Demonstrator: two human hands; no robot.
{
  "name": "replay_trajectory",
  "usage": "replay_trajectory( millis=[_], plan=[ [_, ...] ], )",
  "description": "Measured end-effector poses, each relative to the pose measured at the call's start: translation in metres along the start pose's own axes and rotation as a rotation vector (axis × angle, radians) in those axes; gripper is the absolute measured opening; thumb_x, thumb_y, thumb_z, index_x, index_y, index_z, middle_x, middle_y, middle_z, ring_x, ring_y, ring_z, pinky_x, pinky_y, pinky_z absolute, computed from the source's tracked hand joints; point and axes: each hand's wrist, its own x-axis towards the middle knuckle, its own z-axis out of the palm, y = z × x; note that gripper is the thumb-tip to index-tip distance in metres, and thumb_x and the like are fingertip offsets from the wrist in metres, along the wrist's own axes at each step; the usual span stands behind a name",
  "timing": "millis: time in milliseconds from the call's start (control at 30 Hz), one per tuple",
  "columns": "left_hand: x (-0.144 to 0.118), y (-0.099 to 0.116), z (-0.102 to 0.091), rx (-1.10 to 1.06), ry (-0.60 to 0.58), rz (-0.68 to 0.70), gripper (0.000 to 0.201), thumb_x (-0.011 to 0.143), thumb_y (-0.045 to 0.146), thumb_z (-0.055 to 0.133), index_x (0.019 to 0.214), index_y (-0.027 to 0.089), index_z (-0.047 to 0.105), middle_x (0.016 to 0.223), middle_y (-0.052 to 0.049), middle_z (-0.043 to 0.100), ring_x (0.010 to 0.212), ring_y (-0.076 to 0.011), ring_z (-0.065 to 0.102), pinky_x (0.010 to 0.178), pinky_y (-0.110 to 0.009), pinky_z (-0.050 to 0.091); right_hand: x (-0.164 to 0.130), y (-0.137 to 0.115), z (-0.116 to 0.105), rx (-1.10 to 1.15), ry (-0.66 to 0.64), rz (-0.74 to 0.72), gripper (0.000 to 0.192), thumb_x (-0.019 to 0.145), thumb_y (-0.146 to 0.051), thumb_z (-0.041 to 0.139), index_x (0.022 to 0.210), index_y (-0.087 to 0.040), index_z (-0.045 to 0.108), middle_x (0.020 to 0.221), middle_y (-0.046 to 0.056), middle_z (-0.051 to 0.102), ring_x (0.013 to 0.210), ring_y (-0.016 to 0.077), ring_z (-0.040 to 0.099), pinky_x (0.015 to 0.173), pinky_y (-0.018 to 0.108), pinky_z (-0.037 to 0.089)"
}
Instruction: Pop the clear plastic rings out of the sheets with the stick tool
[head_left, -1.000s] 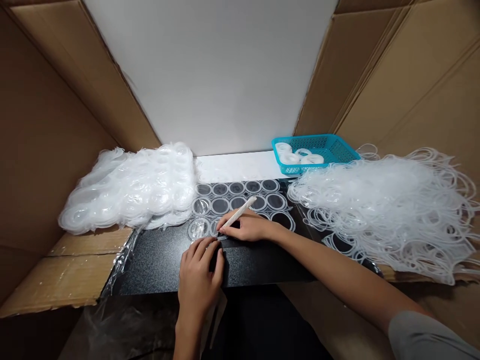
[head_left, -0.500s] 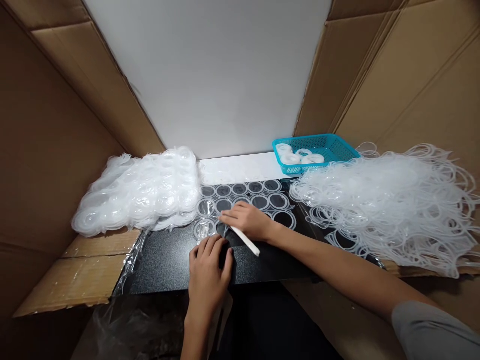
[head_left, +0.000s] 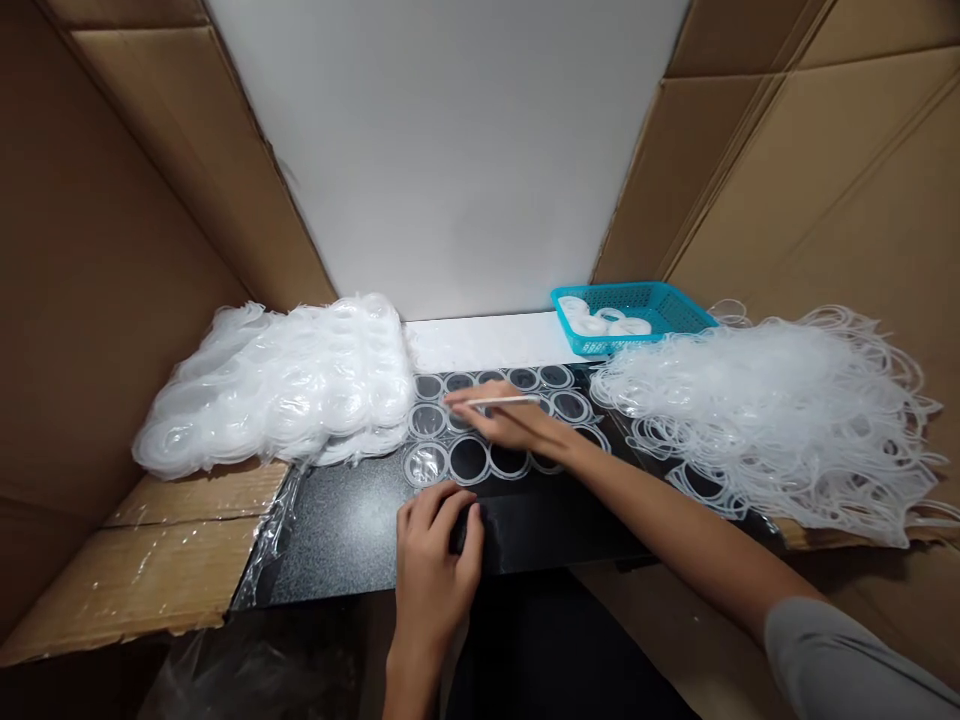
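The right hand (head_left: 510,418) grasps a slim white stick (head_left: 502,401) between bent fingers, above the middle row of a clear sheet (head_left: 489,462) patterned with circles. The sheet lies flat on the black board (head_left: 345,530), toward its far edge. The left hand (head_left: 435,545) rests at the sheet's near edge, fingers curled and thumb apart; whether they grip anything cannot be told. A stack of clear sheets (head_left: 292,385) borders the left edge; a heap of ring scrap (head_left: 780,410) crowds the right. Open room for movement is the board's front strip, widest left of the left hand; the right forearm crosses its other end. Beyond the far edge lies a white strip (head_left: 487,342), bounded at right by a blue basket (head_left: 671,312).
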Motion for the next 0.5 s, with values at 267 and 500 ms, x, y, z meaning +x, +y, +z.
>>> replay_trajectory(
  millis=[267, 500],
  plan=[
    [-0.011, -0.030, -0.015, 0.226, 0.025, 0.003, 0.020, 0.101, 0.025, 0.055, 0.116, 0.021, 0.068, 0.122, -0.010, 0.074, 0.117, -0.0284, 0.067, 0.099, -0.044, 0.046, -0.021, -0.029, 0.037, 0.302, -0.241, 0.124, 0.014, 0.097, -0.030, 0.068, 0.104, -0.025, 0.079, 0.104, 0.002, 0.080, 0.099, 0.0194, 0.073, 0.092, 0.032, 0.054],
    [-0.013, -0.025, -0.013, 0.239, 0.040, 0.044, 0.022, 0.101, 0.024, 0.056, 0.118, 0.021, 0.068, 0.121, -0.007, 0.076, 0.116, -0.0281, 0.067, 0.097, -0.044, 0.044, -0.024, -0.026, 0.043, 0.367, -0.213, 0.206, 0.013, 0.094, -0.033, 0.071, 0.096, -0.025, 0.081, 0.107, 0.002, 0.081, 0.104, 0.0205, 0.074, 0.101, 0.035, 0.053]
  ],
)
